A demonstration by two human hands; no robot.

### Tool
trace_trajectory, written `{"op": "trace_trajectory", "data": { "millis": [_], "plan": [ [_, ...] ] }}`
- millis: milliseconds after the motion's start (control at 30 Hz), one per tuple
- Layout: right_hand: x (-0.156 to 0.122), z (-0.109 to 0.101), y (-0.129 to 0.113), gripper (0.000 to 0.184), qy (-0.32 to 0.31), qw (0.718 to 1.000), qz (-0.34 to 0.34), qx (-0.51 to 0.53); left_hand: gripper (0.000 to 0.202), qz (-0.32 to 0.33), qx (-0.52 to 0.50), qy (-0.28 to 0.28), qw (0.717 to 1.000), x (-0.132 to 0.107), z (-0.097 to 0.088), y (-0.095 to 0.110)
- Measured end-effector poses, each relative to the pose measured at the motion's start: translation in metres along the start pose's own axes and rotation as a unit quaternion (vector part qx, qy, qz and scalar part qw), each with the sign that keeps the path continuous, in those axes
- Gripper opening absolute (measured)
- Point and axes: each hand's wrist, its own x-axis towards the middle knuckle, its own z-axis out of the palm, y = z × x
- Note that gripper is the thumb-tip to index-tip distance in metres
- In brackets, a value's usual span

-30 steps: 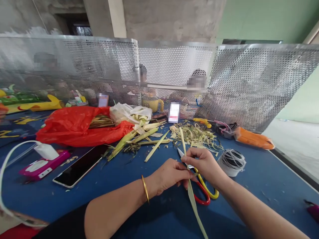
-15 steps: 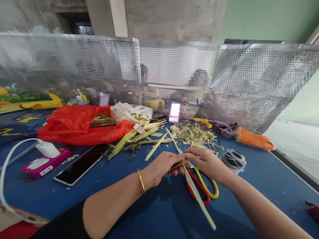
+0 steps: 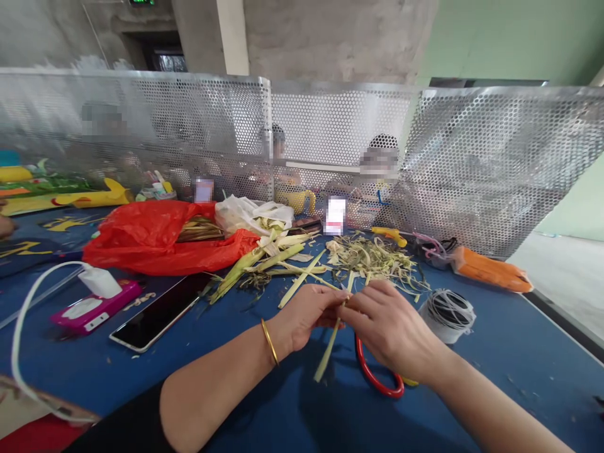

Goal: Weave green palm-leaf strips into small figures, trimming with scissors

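Note:
Both hands meet over the blue table around a pale green leaf strip, whose lower end hangs toward me. My left hand, with a gold bangle on its wrist, pinches the strip at its fingertips. My right hand is closed on the same strip from the other side. Another end of leaf sticks up between the fingers; the crossing point is mostly hidden. Under my right hand lie scissors with a red and a yellow handle, their blades covered by the hands.
Husk pieces and a heap of shredded scraps lie ahead, beside a red plastic bag. A phone and magenta power strip are left; a wire spool is right. A perforated metal screen stands behind, people beyond it.
The strip's long end has swung from pointing down right to a shorter piece pointing down left. My right hand has turned over and now covers more of the scissors.

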Motion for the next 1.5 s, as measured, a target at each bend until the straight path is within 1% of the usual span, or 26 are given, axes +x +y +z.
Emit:
{"op": "trace_trajectory", "data": {
  "millis": [67,167,267,367,533,700,867,1000,1100,1233,1300,1367,1400,1433,1500],
  "plan": [
    [0.0,0.005,-0.006,0.027,-0.02,0.998,-0.022,-0.056,0.031,0.003,-0.015,-0.009,1.0,0.001,0.0,0.0],
    [-0.002,0.012,-0.008,0.027,-0.011,0.994,-0.042,-0.103,0.028,0.005,-0.03,-0.021,0.999,0.001,0.0,0.0],
    [-0.003,0.014,-0.007,0.028,0.01,0.994,-0.047,-0.099,0.023,-0.001,-0.06,-0.025,0.998,0.0,0.002,0.001],
    [-0.003,0.013,-0.006,0.029,0.014,0.994,-0.055,-0.09,0.029,-0.014,-0.082,-0.005,0.997,-0.001,0.004,0.001],
    [-0.002,0.013,-0.007,0.023,-0.023,0.991,-0.093,-0.098,0.036,-0.016,-0.072,0.026,0.997,-0.001,0.006,-0.003],
    [-0.002,0.013,-0.013,0.021,-0.055,0.987,-0.112,-0.104,0.024,-0.017,-0.088,0.039,0.995,0.0,0.006,-0.006],
    [-0.001,0.014,-0.017,0.021,-0.067,0.987,-0.107,-0.097,0.019,-0.017,-0.085,0.069,0.994,0.0,0.007,-0.008],
    [-0.001,0.018,-0.018,0.02,-0.074,0.987,-0.113,-0.087,0.021,-0.008,-0.077,0.071,0.995,0.0,0.007,-0.008],
    [-0.002,0.02,-0.018,0.018,-0.066,0.986,-0.121,-0.093,0.021,-0.006,-0.08,0.072,0.994,0.001,0.007,-0.008],
    [-0.001,0.023,-0.02,0.019,-0.046,0.984,-0.139,-0.106,0.023,-0.004,-0.081,0.07,0.994,0.002,0.005,-0.011],
    [-0.002,0.024,-0.021,0.021,-0.03,0.984,-0.142,-0.101,0.023,-0.007,-0.07,0.055,0.996,0.003,0.003,-0.01],
    [-0.003,0.022,-0.019,0.023,0.004,0.989,-0.13,-0.068,0.02,-0.003,-0.054,0.03,0.998,0.002,0.0,-0.007],
    [-0.004,0.02,-0.017,0.023,0.035,0.992,-0.111,-0.043,0.02,0.002,-0.048,0.019,0.999,0.002,-0.002,-0.005],
    [-0.005,0.019,-0.014,0.022,0.077,0.994,-0.078,-0.017,0.02,0.008,-0.045,0.013,0.999,0.002,-0.003,-0.002],
    [-0.007,0.015,-0.007,0.019,0.158,0.987,0.031,0.02,0.023,0.014,-0.051,0.013,0.999,0.001,-0.006,0.004]
  ]
}}
